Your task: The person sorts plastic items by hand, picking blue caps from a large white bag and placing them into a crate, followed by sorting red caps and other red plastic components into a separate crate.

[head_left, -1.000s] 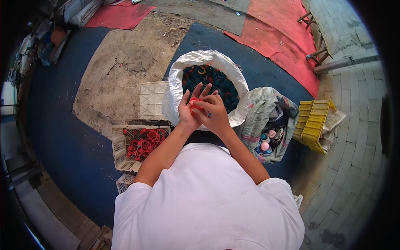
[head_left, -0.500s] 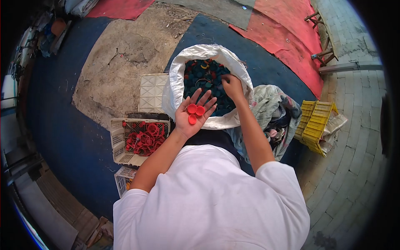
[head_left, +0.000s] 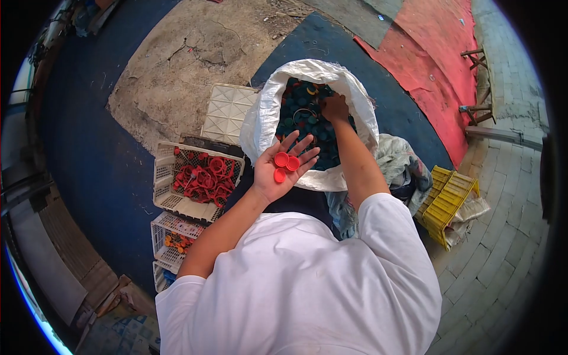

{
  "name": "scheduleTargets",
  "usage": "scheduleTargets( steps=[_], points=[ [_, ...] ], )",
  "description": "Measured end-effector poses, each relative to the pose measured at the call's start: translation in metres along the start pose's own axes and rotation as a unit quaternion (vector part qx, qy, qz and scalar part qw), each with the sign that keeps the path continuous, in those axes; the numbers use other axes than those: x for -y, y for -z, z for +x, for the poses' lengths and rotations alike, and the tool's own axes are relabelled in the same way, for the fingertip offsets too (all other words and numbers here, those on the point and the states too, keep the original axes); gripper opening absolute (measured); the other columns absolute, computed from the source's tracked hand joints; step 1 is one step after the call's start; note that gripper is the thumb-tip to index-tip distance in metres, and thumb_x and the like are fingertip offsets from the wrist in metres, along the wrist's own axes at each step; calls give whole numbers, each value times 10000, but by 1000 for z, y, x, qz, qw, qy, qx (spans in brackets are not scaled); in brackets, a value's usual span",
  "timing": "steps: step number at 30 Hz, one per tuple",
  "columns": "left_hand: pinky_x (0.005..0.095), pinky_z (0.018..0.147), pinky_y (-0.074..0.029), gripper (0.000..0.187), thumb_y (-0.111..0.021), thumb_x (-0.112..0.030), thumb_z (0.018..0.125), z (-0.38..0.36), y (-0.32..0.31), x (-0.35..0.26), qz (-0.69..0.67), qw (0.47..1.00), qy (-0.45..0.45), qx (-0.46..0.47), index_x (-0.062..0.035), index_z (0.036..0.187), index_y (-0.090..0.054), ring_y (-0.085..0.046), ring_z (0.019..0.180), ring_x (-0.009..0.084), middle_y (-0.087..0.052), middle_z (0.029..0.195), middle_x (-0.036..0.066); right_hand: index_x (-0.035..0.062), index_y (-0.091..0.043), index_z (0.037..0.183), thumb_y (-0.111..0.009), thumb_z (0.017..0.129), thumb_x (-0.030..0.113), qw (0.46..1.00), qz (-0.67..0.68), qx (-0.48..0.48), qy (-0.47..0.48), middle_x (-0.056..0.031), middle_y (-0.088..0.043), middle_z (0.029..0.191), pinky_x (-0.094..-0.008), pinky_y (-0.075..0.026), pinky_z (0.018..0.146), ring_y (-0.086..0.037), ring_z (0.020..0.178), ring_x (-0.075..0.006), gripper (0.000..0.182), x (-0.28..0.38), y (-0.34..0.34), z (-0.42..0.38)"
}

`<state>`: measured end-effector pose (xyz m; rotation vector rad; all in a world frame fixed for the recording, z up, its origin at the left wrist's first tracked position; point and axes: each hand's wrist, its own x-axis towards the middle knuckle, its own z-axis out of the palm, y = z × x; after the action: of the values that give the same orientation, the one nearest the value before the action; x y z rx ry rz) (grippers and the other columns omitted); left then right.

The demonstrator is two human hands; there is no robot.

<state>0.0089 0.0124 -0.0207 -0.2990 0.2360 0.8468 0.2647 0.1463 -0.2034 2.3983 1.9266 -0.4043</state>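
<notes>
My left hand [head_left: 273,180] is held palm up over the near rim of a white woven sack [head_left: 260,133]. Three red bottle caps [head_left: 281,159] rest together on its palm, with the fingers spread beneath them. Inside the sack lies a heap of mostly dark green bottle caps [head_left: 302,109], with a few red, orange and yellow ones mixed in. My right hand [head_left: 336,109] reaches into the sack near its far right side. Its fingers are bent down at the caps, and what they pinch, if anything, is hidden.
Left of the sack, a white crate [head_left: 171,198] holds red plastic rings and caps. Nearer me, a smaller crate [head_left: 160,239] holds orange and yellow pieces. A stuffed pale bag [head_left: 397,155] and a yellow crate [head_left: 447,201] stand to the right. Wooden stools [head_left: 479,109] are farther off.
My right hand has shifted slightly toward the far side inside the sack. The camera view has turned a little; the left hand still holds the three red caps.
</notes>
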Motion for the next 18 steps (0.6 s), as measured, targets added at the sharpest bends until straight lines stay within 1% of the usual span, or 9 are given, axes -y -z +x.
scheduleTargets(
  steps=[1, 4, 7, 10, 13, 16, 18],
  points=[
    [543, 1198, -348, 469, -384, -340, 1063, 0, 1, -1, 4, 1000, -1, -2, -114, 1441, -543, -444, 1396, 449, -462, 1538, 196, 186, -781, 1039, -659, 932, 341, 1000, -23, 1, -4, -114, -616, 1206, -506, -535, 955, -543, 1222, -337, 224, 1, -1, 2],
    [546, 1202, -340, 466, -393, -337, 1056, 2, 3, -3, 10, 1000, -2, -3, -121, 1441, -543, -433, 1403, 453, -449, 1548, 194, 202, -780, 1029, -673, 917, 336, 999, -31, -9, -7, -103, -612, 1218, -491, -538, 931, -531, 1235, -327, 205, 2, -4, 1],
    [548, 1202, -340, 467, -398, -339, 1055, 2, 4, -2, 11, 1000, -1, -4, -119, 1440, -544, -433, 1401, 459, -447, 1549, 197, 209, -778, 1017, -696, 881, 338, 997, -47, -48, 22, -87, -635, 1188, -476, -539, 904, -556, 1209, -313, 205, -1, -6, -4],
    [549, 1201, -342, 469, -398, -337, 1053, 3, 4, -3, 8, 1000, 2, -4, -116, 1439, -545, -435, 1399, 461, -449, 1546, 200, 214, -777, 1013, -716, 837, 343, 996, -60, -36, 48, -79, -668, 1153, -475, -533, 889, -586, 1167, -308, 226, -6, -1, -7],
    [547, 1201, -343, 468, -398, -329, 1050, 3, 2, -4, 11, 1000, 5, -2, -113, 1436, -548, -435, 1398, 462, -453, 1542, 202, 207, -774, 1008, -741, 795, 370, 997, -15, -52, 52, -77, -707, 1062, -479, -531, 873, -612, 1114, -308, 270, -9, 9, -12],
    [545, 1201, -345, 465, -398, -322, 1048, 4, -1, -5, 10, 1000, 7, 0, -105, 1428, -555, -436, 1398, 459, -462, 1535, 200, 185, -772, 1012, -785, 752, 379, 994, 99, -44, 21, -90, -736, 1051, -459, -544, 847, -662, 1033, -325, 325, -10, 27, -27],
    [543, 1201, -346, 462, -401, -316, 1046, 6, -4, -6, 11, 1000, 4, -1, -98, 1419, -561, -438, 1398, 454, -471, 1527, 198, 138, -759, 1061, -819, 752, 336, 982, 178, -66, 5, -88, -749, 1046, -408, -556, 817, -694, 953, -296, 371, -14, 30, -36]
  ],
)
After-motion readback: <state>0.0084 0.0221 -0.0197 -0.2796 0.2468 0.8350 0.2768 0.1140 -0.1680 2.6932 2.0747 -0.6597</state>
